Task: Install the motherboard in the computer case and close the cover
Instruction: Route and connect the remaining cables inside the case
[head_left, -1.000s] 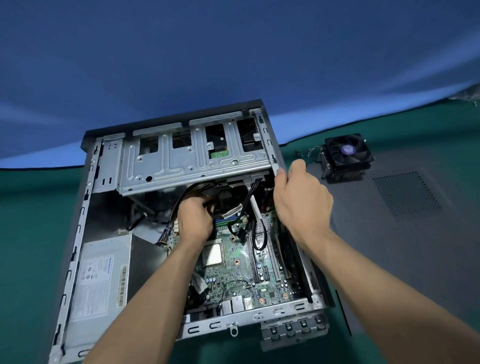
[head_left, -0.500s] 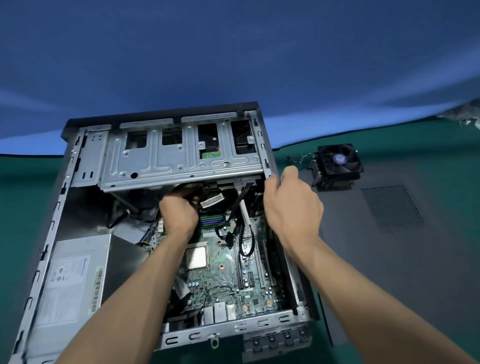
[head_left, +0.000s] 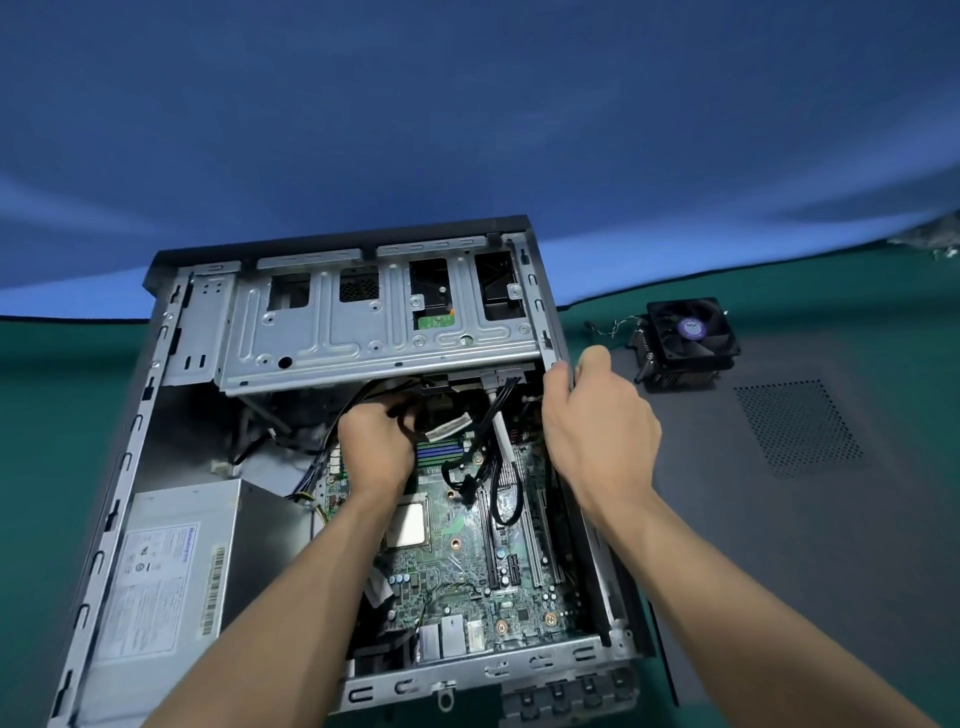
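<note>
Green cloth (head_left: 62, 415) is covering the bench under a blue backdrop (head_left: 467, 104), and I am working over it with both hands inside the open computer case (head_left: 130, 467). I am curling my left hand (head_left: 376, 449) around a bundle of black cables (head_left: 363, 397) just below the drive cage (head_left: 374, 322). I am gripping the case's right wall with my right hand (head_left: 597, 431), thumb inside, fingers over the edge. Between them the motherboard (head_left: 467, 566) is lying flat in the case, beside the power supply (head_left: 166, 582). Right of the case, the side cover (head_left: 805, 519) is lying flat, with a cooler fan (head_left: 685, 340) sitting at its far edge.
</note>
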